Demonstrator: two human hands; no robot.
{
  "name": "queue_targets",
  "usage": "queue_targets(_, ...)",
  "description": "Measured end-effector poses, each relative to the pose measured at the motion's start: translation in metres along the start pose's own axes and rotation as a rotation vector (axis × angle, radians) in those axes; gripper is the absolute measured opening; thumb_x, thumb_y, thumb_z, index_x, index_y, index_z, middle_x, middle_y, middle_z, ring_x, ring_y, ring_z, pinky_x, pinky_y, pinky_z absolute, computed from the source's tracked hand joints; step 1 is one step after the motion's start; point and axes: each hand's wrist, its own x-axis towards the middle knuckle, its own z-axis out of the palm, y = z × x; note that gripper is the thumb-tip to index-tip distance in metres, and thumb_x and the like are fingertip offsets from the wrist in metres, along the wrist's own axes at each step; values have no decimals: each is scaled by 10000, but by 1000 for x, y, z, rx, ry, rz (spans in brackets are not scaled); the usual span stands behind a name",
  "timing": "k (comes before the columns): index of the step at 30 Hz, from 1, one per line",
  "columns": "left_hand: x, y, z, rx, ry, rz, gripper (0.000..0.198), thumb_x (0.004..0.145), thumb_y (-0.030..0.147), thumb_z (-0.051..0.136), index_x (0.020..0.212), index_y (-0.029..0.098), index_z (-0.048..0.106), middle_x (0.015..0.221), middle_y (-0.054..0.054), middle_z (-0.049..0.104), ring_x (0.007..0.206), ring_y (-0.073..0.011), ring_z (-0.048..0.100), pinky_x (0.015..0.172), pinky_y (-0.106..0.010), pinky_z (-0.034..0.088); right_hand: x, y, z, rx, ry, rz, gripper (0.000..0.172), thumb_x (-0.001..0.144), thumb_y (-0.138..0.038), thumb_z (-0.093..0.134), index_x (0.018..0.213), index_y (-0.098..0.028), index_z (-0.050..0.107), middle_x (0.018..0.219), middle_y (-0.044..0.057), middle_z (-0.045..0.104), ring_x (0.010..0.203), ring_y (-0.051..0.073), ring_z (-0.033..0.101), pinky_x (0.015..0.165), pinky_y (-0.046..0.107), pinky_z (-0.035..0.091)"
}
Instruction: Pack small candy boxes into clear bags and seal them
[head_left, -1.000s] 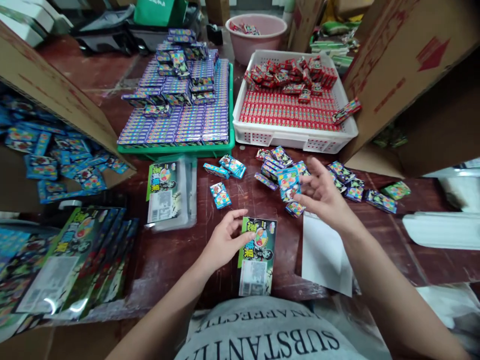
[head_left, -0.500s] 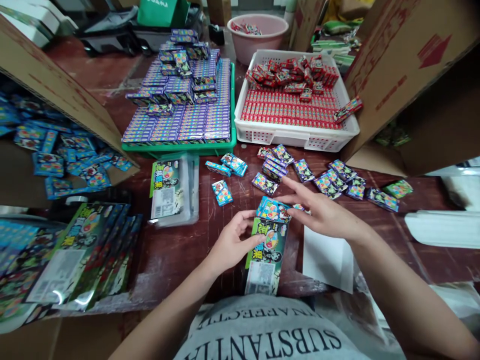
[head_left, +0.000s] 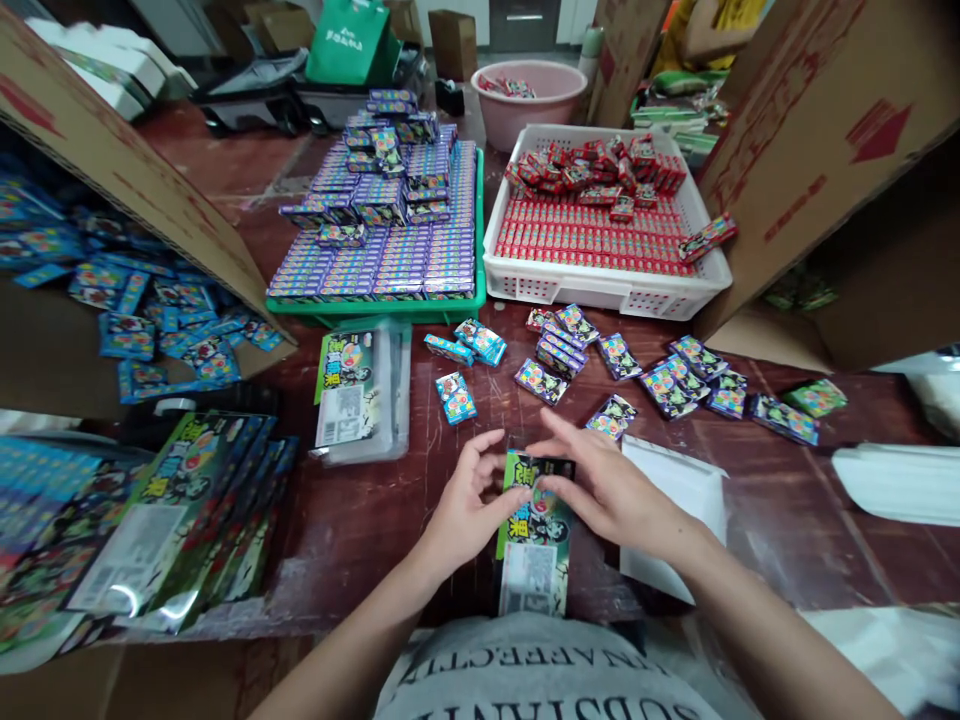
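A green and black printed candy pouch (head_left: pixel 534 575) with a white label panel lies upright in front of my body. My left hand (head_left: pixel 469 505) grips its left edge, thumb across the front and fingers curled by the upper side. On the other side, my right hand (head_left: pixel 607 490) has its thumb on the pouch's face and its fingers bent over the top corner. The inside of the pouch is hidden. A white paper sheet (head_left: pixel 675 500) lies partly under my right forearm. Beyond my hands are a small blue candy box (head_left: pixel 456 397) and a purple candy box (head_left: pixel 611 415).
Flat pouches (head_left: pixel 364 400) lie left of centre. A green tray (head_left: pixel 375 308) holds stacked purple boxes; a white basket (head_left: pixel 607 290) holds red ones. Cardboard cartons (head_left: pixel 150 210) flank both sides. More printed pouches (head_left: pixel 150 540) lie at left. A pink basin (head_left: pixel 532 110) stands behind.
The blue candy box that stuck out of the pouch's top no longer shows. My right hand has moved down and inward onto the pouch's upper edge. The view has tilted up slightly.
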Motion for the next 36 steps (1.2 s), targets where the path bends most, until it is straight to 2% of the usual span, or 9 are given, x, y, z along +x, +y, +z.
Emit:
queue_targets(3, -5, -5, -6, 44, 73, 58, 498, 857, 271, 761, 1274, 246, 489, 1158, -52, 663, 1023, -182, 668, 916, -326, 522, -17, 7, 14, 146, 283, 115, 738, 960, -274, 625, 1573, -331, 218, 1358, 93, 579, 1271, 260, 531, 1131, 539, 383)
queue_targets(5, -6, -4, -10, 79, 64, 57, 388, 849, 276, 769, 1172, 228, 561, 1133, -43, 659, 997, -174, 659, 898, -307, 521, -27, 11, 26, 317, 363, 204, 695, 960, -288, 625, 1544, -350, 253, 1277, 82, 579, 1200, 237, 571, 1072, 489, 456)
queue_targets(10, -3, 11, -16, 111, 5, -10, 242, 893, 338, 715, 1080, 204, 641, 1024, -29, 672, 961, -176, 630, 881, -300, 505, -33, 10, 47, 501, 327, 280, 673, 971, -323, 606, 1546, -357, 257, 1000, 20, 576, 983, 198, 607, 990, 434, 514)
queue_targets(14, 0, 20, -18, 77, -34, 4, 172, 947, 343, 637, 1011, 191, 686, 1061, -52, 689, 1043, -195, 629, 983, -348, 478, -27, 7, 46, 512, 364, 269, 683, 963, -327, 617, 1548, -365, 268, 1130, 46, 587, 1080, 202, 595, 1022, 431, 501)
queue_targets(19, 1, 20, -16, 40, -19, 23, 120, 939, 291, 651, 933, 184, 706, 1312, -85, 643, 1167, -218, 619, 1057, -392, 454, -21, 9, 42, 551, 319, 266, 647, 957, -288, 633, 1532, -357, 344, 1002, 14, 674, 1152, 211, 601, 1107, 480, 443)
queue_targets(24, -1, 19, -10, -3, 133, 32, 236, 903, 247, 697, 1134, 212, 660, 1043, -45, 745, 1026, -182, 674, 972, -352, 496, -20, 6, 43, 545, 385, 270, 826, 945, -301, 645, 1593, -410, 145, 1277, 61, 624, 1071, 208, 649, 985, 461, 547)
queue_targets(29, -5, 27, -7, 83, 75, 37, 140, 887, 308, 709, 929, 175, 721, 1147, -96, 734, 1077, -218, 682, 980, -372, 515, -17, 0, 37, 558, 294, 356, 768, 928, -360, 677, 1571, -333, 257, 935, 19, 728, 1033, 230, 680, 1008, 478, 527)
queue_targets(32, -4, 33, -8, 205, 101, 9, 134, 866, 302, 722, 914, 177, 723, 1071, -85, 753, 999, -214, 698, 926, -366, 537, -8, -3, 35, 571, 294, 392, 727, 888, -402, 722, 1504, -320, 343, 890, 6, 717, 942, 219, 697, 877, 412, 581)
queue_targets(36, 4, 48, -13, 241, 66, -73, 151, 852, 321, 724, 891, 177, 739, 904, -54, 766, 821, -192, 694, 797, -338, 555, 9, -11, 28, 650, 263, 462, 806, 839, -419, 765, 1498, -273, 323, 879, 2, 717, 797, 184, 690, 742, 349, 582)
